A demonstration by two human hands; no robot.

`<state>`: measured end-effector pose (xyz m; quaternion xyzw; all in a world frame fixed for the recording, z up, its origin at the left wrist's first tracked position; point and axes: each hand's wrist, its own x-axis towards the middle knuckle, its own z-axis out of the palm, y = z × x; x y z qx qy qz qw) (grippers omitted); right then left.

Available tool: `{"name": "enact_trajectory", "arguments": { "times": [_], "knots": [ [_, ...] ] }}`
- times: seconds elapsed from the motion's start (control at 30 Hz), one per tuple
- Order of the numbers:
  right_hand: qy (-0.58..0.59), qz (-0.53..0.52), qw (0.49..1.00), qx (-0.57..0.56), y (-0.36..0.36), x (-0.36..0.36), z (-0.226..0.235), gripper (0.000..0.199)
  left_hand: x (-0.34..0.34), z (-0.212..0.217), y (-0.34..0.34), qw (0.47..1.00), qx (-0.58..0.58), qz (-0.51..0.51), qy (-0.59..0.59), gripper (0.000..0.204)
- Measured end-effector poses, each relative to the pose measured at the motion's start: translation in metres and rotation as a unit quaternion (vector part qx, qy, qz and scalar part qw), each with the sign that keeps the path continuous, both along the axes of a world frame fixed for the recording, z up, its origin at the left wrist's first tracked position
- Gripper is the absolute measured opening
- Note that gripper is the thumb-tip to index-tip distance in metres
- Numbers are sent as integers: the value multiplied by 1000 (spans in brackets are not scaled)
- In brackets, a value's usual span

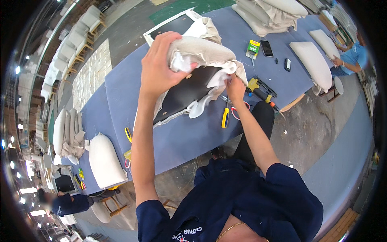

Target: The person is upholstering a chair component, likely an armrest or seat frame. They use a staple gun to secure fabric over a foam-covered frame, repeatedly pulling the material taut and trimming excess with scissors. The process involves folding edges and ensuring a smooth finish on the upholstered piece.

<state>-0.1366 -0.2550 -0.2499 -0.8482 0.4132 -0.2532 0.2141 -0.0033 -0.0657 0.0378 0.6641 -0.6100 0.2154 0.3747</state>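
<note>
A half-covered chair cushion (201,49) in beige fabric is tilted up over the blue table, its black backing (187,90) facing me. My left hand (159,66) is closed around its upper left corner, thumb on the white wadding there. At the right corner, my right hand (235,86) pinches the fabric edge (241,71) together. Loose cover and white wadding (196,108) hang along the near right side. Just beside my right hand lie a yellow-handled screwdriver (225,117), red-handled scissors (234,113) and a yellow and black staple gun (260,87).
Farther back on the blue table (169,141) are a phone (266,48), a green and yellow box (253,47) and a stack of cushions (264,18). Finished-looking cushions (105,161) rest left and right. Co-workers (352,56) sit at both ends.
</note>
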Motion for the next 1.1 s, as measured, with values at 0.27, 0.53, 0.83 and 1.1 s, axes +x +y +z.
{"name": "enact_trajectory", "arguments": {
  "times": [0.27,0.53,0.83,1.1],
  "knots": [
    [130,359,922,-57,-1,1,-4,17,6,-7,-18,999,3,35,24,60],
    [-180,485,818,252,120,-56,96,18,-11,5,-38,998,38,39,9,56],
    [-471,309,792,235,59,-44,268,22,-10,14,8,996,36,-32,79,55],
    [-448,389,754,283,45,94,284,22,22,14,-40,956,-151,-61,245,44]
  ]
}}
